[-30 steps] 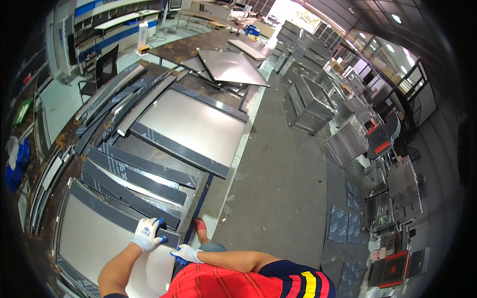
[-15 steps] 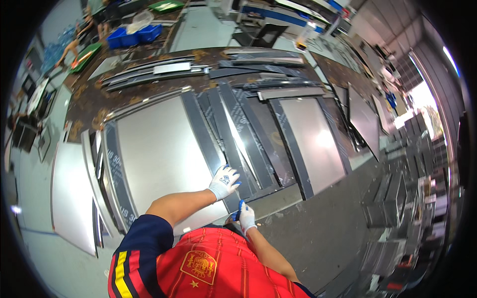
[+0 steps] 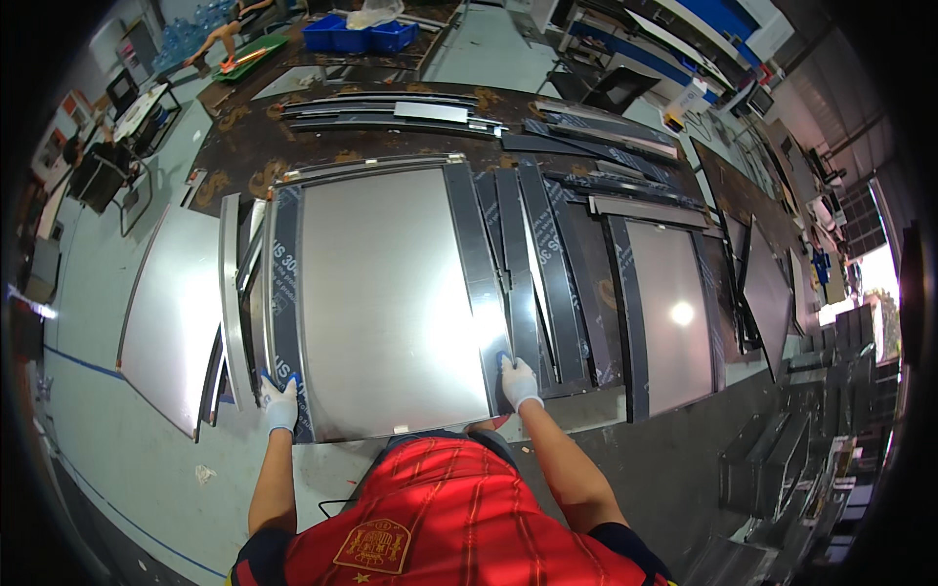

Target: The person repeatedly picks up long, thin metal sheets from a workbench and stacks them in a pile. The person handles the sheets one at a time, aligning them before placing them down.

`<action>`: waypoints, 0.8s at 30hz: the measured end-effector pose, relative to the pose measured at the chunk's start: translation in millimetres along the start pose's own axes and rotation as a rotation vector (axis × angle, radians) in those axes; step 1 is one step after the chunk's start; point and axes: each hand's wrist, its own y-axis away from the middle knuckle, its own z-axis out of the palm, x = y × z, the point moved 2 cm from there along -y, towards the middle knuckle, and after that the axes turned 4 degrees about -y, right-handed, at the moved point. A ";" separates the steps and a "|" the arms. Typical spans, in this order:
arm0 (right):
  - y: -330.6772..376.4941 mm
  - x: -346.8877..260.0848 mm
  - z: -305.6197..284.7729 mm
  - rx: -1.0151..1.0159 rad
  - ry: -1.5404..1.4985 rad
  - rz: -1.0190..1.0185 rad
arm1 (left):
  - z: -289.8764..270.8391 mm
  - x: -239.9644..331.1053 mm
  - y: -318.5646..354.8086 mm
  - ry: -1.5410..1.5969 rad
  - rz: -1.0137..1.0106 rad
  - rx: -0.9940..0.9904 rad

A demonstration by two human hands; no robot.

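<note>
Left hand (image 3: 279, 402): white glove with blue fingertips; thumb and forefinger spread in a V at the near left border of the large metal panel (image 3: 381, 303); closure underneath hidden, grip cannot be told.
Right hand (image 3: 520, 383): similar glove; fingers touching the panel's right border near its near corner; undersides hidden, grip cannot be told.
Large metal panel: lying between the two sets of fingers and extending beyond them, bright face up, dark bands along both sides.
Dark strips (image 3: 533, 283): loose, just right of the right fingers and reaching beyond them.
Smaller metal panel (image 3: 669, 313): farther right of the right fingers, also dark-banded.
Pale panel (image 3: 171, 313): left of the left fingers.
Tabletop (image 3: 230, 146): dark, brown-stained, exposed beyond the left fingers.
Blue bins (image 3: 332, 37): well beyond both sets of fingers.
</note>
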 end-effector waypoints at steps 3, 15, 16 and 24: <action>-2.8 -7.3 -5.2 0.031 0.019 -0.028 | 16.8 -13.4 3.0 0.120 0.147 0.138; 29.5 11.2 -49.6 0.114 -0.102 -0.091 | -11.0 5.1 57.1 0.481 0.011 0.165; 31.6 18.4 -60.3 0.084 -0.130 -0.059 | -14.3 1.3 64.9 0.681 -0.011 0.069; 36.1 93.4 -169.2 0.328 -0.253 0.022 | 39.7 81.4 102.9 0.904 0.078 -0.040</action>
